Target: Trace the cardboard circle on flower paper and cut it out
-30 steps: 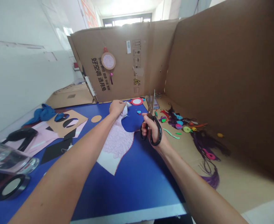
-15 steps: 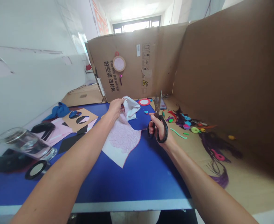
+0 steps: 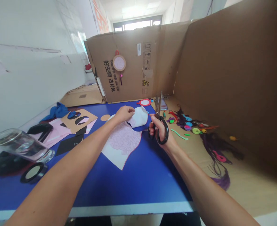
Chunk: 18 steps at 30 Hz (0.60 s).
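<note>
Our right hand (image 3: 158, 128) holds a pair of scissors (image 3: 158, 108) by its black handles, with the blades slightly apart and their tips towards the far edge of the counter (image 3: 138, 185). Our left hand (image 3: 124, 113) has its fingers bent close together at a folded white piece of cloth (image 3: 139, 117); we cannot make out whether it pinches the piece or only touches it. Just below, the printed cloth (image 3: 123, 138) lies flat around the middle of the counter, its purple flower pattern facing up and one corner pointing to the near edge.

Near the far edge we see a red-rimmed disc (image 3: 144, 102), and a tan disc (image 3: 105, 118) is to the left of our left hand. Towards the left edge are a card with round holes (image 3: 89, 116), a blue cloth (image 3: 58, 110), a black sheet (image 3: 66, 146), a glass (image 3: 27, 146) and a roll of tape (image 3: 33, 172).

Beyond the counter's right edge, we have a green strip (image 3: 179, 135) and a purple tassel (image 3: 223, 180) on a cardboard sheet (image 3: 251, 191). A round ornament (image 3: 119, 63) hangs against the upright cardboard (image 3: 131, 75) behind the far edge.
</note>
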### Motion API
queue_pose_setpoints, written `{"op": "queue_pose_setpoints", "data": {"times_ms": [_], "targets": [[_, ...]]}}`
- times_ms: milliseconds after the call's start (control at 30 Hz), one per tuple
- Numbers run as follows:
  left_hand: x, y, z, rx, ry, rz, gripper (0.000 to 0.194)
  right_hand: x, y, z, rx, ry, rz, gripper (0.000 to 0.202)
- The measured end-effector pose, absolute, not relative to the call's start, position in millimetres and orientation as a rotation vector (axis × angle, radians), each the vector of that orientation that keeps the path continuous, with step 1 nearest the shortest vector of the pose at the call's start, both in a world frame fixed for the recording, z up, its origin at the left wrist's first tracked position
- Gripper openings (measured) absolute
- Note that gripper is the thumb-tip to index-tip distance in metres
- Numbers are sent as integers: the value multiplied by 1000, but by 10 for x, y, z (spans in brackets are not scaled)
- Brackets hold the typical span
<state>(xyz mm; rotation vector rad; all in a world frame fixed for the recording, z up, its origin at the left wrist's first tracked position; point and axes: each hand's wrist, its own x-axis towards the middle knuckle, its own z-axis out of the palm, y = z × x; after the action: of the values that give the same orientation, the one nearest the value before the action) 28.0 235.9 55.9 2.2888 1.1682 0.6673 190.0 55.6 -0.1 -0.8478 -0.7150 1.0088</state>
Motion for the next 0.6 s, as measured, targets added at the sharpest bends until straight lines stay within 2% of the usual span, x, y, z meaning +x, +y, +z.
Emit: {"op": "queue_pose_setpoints", "data": {"times_ms": [200, 300, 400, 600], "targets": [[375, 2426, 311, 2574, 1262, 305, 18, 1903, 567, -9, -856, -703, 1005, 58], [399, 2480, 211, 2626, 1292, 236, 18, 1917, 571, -13, -858, -705, 1002, 57], [413, 2500, 149, 2646, 1289, 301, 24, 1924, 571, -15, -865, -708, 1008, 55], [329, 2470, 203, 2581, 1330, 642, 48, 1918, 563, -8, -865, -712, 1012, 54]]}}
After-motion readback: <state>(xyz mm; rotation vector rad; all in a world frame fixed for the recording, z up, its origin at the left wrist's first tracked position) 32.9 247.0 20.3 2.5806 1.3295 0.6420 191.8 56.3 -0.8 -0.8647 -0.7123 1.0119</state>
